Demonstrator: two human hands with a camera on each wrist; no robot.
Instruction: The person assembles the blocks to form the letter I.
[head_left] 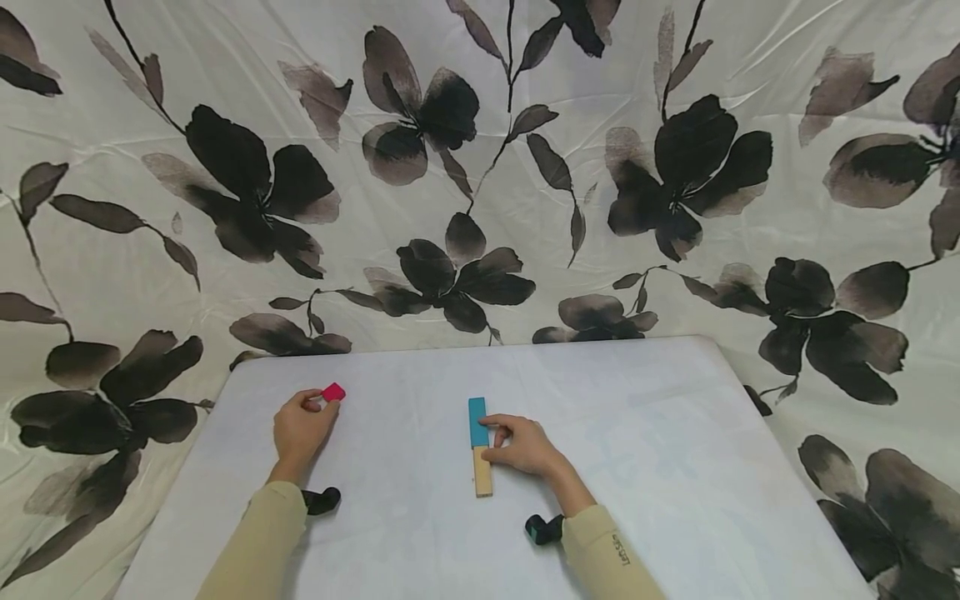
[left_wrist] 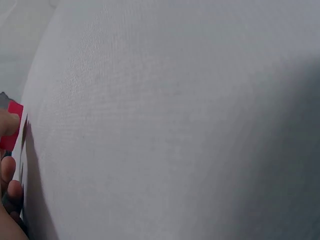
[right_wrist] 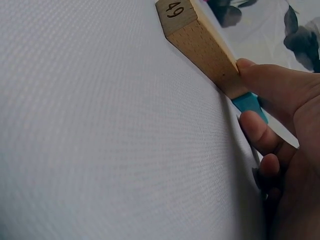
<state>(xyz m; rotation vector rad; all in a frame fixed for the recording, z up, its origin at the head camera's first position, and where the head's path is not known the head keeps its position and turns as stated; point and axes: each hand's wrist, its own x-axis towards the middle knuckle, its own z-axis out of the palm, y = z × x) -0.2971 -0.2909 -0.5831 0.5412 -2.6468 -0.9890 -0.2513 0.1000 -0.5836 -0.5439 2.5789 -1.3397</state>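
Note:
Near the far left of the table, my left hand (head_left: 303,427) pinches a small red block (head_left: 333,392) between thumb and fingertips. The left wrist view catches only the red block's side (left_wrist: 11,141) and part of that hand at the left edge. A blue block (head_left: 477,422) and a plain wooden block (head_left: 483,473) lie end to end in mid-table. Beside their right side is my right hand (head_left: 528,447), index fingertip on the blue block and thumb against the wooden one near the joint. The wooden block's near end (right_wrist: 177,14) bears the number 49.
A white-covered table (head_left: 405,542) spreads under both hands, its far edge against a floral cloth (head_left: 558,208). Dark wrist cameras stick out at the left wrist (head_left: 322,501) and right wrist (head_left: 543,530), inward over the table.

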